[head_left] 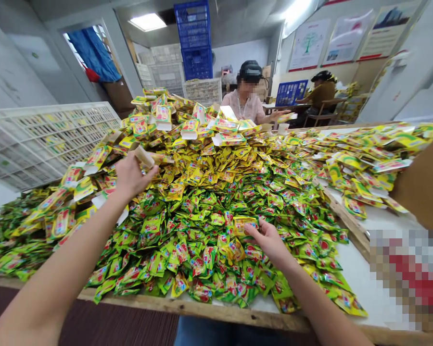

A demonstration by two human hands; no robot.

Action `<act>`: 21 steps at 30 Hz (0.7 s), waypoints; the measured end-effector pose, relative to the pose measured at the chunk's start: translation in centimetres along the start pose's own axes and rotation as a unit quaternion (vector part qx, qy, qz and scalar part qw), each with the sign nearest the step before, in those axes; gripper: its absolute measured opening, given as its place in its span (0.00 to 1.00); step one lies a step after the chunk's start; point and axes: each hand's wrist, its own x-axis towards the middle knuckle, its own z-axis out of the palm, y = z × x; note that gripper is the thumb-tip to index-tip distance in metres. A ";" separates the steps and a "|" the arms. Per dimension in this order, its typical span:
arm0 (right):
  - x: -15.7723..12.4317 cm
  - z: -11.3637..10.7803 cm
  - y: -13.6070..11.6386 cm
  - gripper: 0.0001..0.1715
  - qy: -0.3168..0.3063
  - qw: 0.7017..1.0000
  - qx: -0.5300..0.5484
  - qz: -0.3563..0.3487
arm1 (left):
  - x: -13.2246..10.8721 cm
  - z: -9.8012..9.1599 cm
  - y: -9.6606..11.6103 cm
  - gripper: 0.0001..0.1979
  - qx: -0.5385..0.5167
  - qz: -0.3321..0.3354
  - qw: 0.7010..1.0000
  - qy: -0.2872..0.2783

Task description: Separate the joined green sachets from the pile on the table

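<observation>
A big heap of small green and yellow sachets covers the wooden table. My left hand is stretched out over the heap's left side, its fingers closed round a folded yellow carton. My right hand rests on the sachets nearer to me, pinching a yellow sachet between thumb and fingers. Several open yellow cartons lie stacked on the far top of the heap.
A white slotted plastic crate stands at the left. A person sits across the table, another further right. Blue crates are stacked at the back. More cartons lie at the right.
</observation>
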 end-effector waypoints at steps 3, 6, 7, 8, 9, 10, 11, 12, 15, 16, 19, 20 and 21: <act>0.5 -0.5 0.2 0.26 0.030 0.999 0.003 -0.011 | -3.4 -0.2 4.4 0.23 -0.098 0.010 0.995 -0.032; 0.6 -1.1 -0.3 0.25 0.101 0.992 0.021 -0.078 | -8.3 0.8 9.7 0.20 -0.202 0.058 0.969 -0.132; 0.5 -1.1 -0.7 0.23 0.132 0.983 0.023 -0.124 | -9.8 1.3 11.4 0.19 -0.208 0.068 0.964 -0.149; 0.1 -1.1 -1.1 0.21 0.161 0.971 0.020 -0.175 | -11.1 1.9 12.9 0.20 -0.211 0.074 0.963 -0.152; -0.3 -1.0 -1.6 0.18 0.180 0.957 0.010 -0.226 | -12.2 2.6 14.2 0.20 -0.216 0.079 0.962 -0.147; -0.8 -0.9 -2.2 0.16 0.185 0.946 -0.009 -0.267 | -13.1 3.2 15.2 0.21 -0.225 0.083 0.962 -0.132; -1.3 -0.7 -2.7 0.15 0.180 0.937 -0.036 -0.298 | -13.7 3.8 16.0 0.22 -0.240 0.086 0.961 -0.110; -1.7 -0.6 -3.2 0.14 0.173 0.929 -0.072 -0.318 | -14.1 4.4 16.6 0.23 -0.256 0.091 0.959 -0.084; -2.6 -0.7 -4.6 0.12 0.106 0.916 -0.226 -0.313 | -14.7 6.0 17.4 0.22 -0.284 0.111 0.952 0.005; -2.7 -0.9 -5.0 0.11 0.068 0.912 -0.275 -0.295 | -14.9 6.4 17.4 0.21 -0.282 0.122 0.951 0.029; -2.4 -1.4 -5.6 0.11 -0.040 0.897 -0.364 -0.246 | -15.7 7.1 17.3 0.18 -0.265 0.158 0.949 0.068; -2.2 -1.4 -5.6 0.10 -0.053 0.896 -0.371 -0.237 | -16.0 7.3 17.3 0.19 -0.265 0.163 0.948 0.069; -2.0 -1.3 -5.3 0.11 -0.052 0.900 -0.368 -0.229 | -16.3 7.4 17.4 0.19 -0.269 0.163 0.947 0.068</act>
